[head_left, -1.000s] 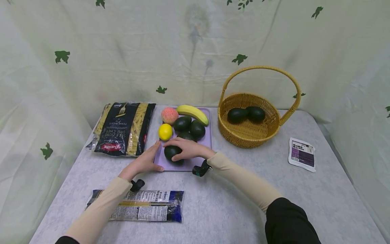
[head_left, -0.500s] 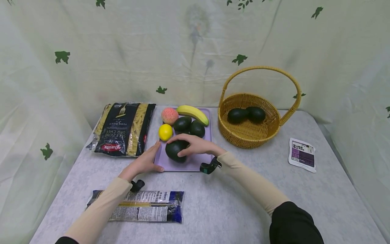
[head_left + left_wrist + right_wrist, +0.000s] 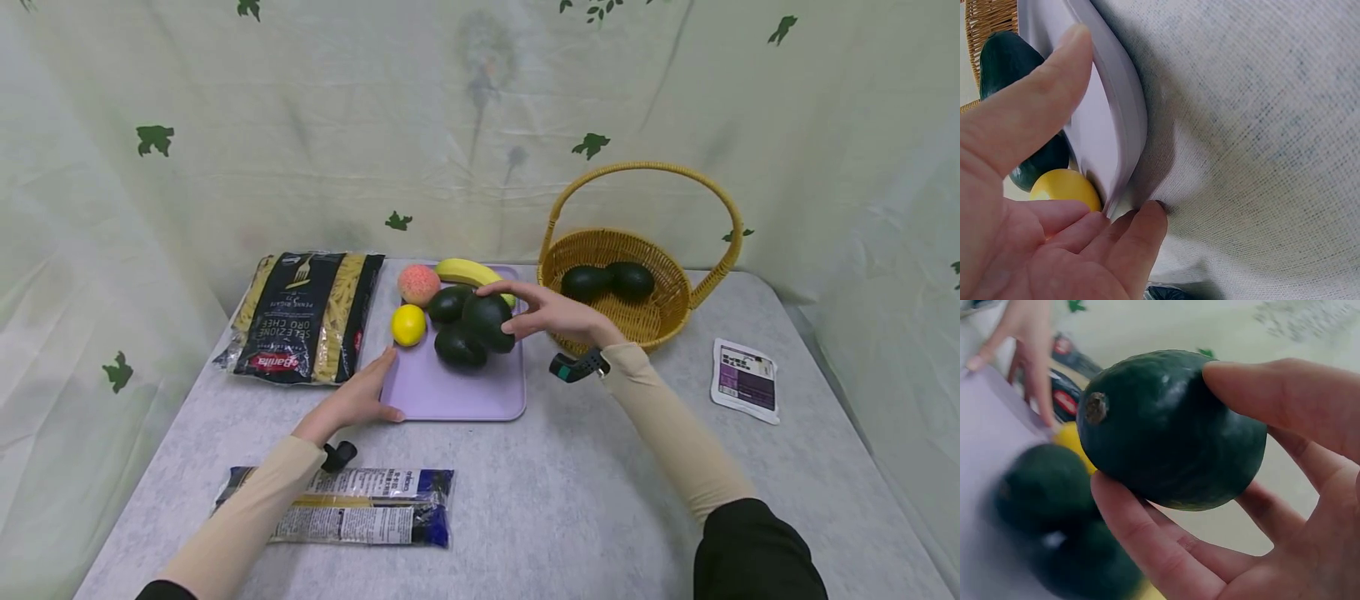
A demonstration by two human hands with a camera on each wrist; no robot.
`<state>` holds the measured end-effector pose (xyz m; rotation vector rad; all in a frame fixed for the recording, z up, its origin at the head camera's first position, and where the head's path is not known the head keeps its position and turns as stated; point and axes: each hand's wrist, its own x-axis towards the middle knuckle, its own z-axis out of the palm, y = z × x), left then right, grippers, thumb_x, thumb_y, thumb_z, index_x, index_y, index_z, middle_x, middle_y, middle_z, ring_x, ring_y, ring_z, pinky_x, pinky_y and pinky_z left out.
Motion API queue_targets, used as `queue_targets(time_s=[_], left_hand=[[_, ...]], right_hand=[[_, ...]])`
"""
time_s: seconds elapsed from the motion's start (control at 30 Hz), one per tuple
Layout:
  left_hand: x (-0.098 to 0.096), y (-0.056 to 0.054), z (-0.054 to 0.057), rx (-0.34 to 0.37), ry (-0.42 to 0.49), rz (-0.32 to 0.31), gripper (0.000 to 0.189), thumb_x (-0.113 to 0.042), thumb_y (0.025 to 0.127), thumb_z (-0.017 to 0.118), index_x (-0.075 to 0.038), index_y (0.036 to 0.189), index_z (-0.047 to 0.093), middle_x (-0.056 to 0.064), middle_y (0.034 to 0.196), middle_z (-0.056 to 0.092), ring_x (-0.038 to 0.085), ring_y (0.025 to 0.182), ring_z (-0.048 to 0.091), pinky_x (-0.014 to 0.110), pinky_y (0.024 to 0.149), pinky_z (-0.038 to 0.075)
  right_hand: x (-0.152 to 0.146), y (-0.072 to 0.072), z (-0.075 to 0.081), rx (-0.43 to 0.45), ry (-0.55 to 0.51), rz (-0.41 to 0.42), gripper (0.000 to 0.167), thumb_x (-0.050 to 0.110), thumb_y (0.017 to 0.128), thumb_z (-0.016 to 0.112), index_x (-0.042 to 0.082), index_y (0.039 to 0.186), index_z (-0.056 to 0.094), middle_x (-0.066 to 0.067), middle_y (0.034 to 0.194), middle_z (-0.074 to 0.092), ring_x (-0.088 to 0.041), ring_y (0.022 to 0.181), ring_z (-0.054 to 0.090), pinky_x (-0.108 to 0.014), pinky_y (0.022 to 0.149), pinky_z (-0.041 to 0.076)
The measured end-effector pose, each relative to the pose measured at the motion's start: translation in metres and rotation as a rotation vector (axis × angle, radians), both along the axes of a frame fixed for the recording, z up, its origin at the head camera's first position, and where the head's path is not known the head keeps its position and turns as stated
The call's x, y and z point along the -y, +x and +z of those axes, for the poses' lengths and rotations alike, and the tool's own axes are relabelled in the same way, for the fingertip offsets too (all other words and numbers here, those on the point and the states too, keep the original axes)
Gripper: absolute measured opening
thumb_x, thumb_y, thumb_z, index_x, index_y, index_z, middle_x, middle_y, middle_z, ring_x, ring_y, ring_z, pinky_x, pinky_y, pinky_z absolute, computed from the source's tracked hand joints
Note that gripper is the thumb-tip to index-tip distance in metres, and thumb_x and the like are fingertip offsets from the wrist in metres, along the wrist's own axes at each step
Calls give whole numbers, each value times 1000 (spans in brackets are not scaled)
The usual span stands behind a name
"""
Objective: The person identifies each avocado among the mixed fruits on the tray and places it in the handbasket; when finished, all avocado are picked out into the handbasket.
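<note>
Holds an avocado (image 3: 487, 323) in the curled right hand (image 3: 557, 312), over the tray (image 3: 459, 398), left of the basket (image 3: 633, 325); keeps the left hand (image 3: 356, 397), straight-fingered, at the tray's left edge, farther off.

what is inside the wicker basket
Two dark green avocados lie side by side in the wicker basket. The right hand covers its near left part, so anything there cannot be seen.

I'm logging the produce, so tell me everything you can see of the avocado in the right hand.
The avocado is dark green, rounded and faintly glossy, with a small, rough, brownish stem scar at one end and no visible cut. The right grip holds it between thumb and fingers, raised over the tray.
</note>
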<state>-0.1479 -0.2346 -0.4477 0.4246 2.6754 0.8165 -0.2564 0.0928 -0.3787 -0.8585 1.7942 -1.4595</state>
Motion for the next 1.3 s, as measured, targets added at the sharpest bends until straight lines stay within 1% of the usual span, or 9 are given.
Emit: queue_targets(time_s=[0.13, 0.33, 0.43, 0.6, 0.7, 0.9, 1.03, 1.13, 1.3], left_hand=[[-1, 0, 1, 2, 3, -3, 101, -15, 75, 81, 17, 144, 14, 34, 151, 8, 45, 139, 13, 52, 114, 13], [-1, -1, 1, -5, 4, -10, 100, -15, 76, 81, 18, 143, 15, 35, 151, 8, 46, 139, 13, 53, 113, 13], [0, -1, 1, -9, 3, -13, 100, -15, 76, 81, 18, 143, 15, 35, 151, 9, 46, 139, 14, 53, 113, 13], [0, -1, 1, -8, 3, -11, 100, -16, 76, 81, 18, 143, 14, 35, 151, 9, 46, 139, 13, 53, 113, 13], [0, 0, 2, -4, 4, -7, 101, -16, 76, 81, 18, 144, 14, 34, 151, 8, 46, 139, 13, 53, 113, 13], [0, 0, 2, -1, 10, -5, 100, -16, 76, 80, 17, 144, 14, 34, 151, 8, 46, 139, 12, 52, 113, 12], [0, 1, 2, 0, 10, -5, 101, -16, 76, 81, 18, 144, 14, 34, 151, 8, 46, 139, 12, 52, 113, 12], [0, 1, 3, -1, 7, -3, 101, -16, 76, 81, 17, 144, 14, 33, 151, 8, 45, 139, 12, 52, 114, 12], [0, 1, 2, -9, 12, -9, 101, -16, 75, 81, 18, 143, 14, 34, 151, 8, 46, 139, 13, 52, 113, 12]], right_hand=[[-31, -12, 7, 29, -38, -72, 55, 9, 91, 63, 19, 142, 44, 1, 151, 26, -31, 124, 42, -44, 92, 49], [-80, -27, 12, 98, -104, -157, 52, -2, 94, 53, 14, 142, 41, -10, 148, 28, -36, 124, 42, -46, 93, 49], [-104, -35, 10, 110, -116, -199, 52, -4, 95, 51, 14, 143, 39, -11, 147, 27, -35, 123, 41, -43, 91, 51], [-137, -47, 3, 104, -91, -293, 52, -3, 96, 50, 16, 144, 38, -8, 147, 25, -28, 120, 42, -37, 85, 52], [-149, -53, -2, 112, -85, -315, 53, -4, 97, 48, 16, 144, 38, -8, 147, 24, -26, 119, 43, -37, 84, 52], [-158, -59, -5, 130, -77, -319, 53, -6, 96, 47, 14, 144, 37, -8, 148, 22, -26, 122, 41, -37, 86, 53], [-154, -59, -7, 69, 24, -310, 53, -2, 95, 53, 12, 144, 38, -6, 150, 23, -26, 122, 39, -36, 85, 52], [-147, -59, -10, 20, 110, -282, 54, 1, 93, 57, 9, 144, 38, -6, 149, 24, -25, 118, 39, -35, 84, 51], [-134, -60, -16, 7, 188, -219, 56, 1, 92, 60, 6, 143, 37, -11, 146, 27, -26, 107, 46, -37, 81, 53]])
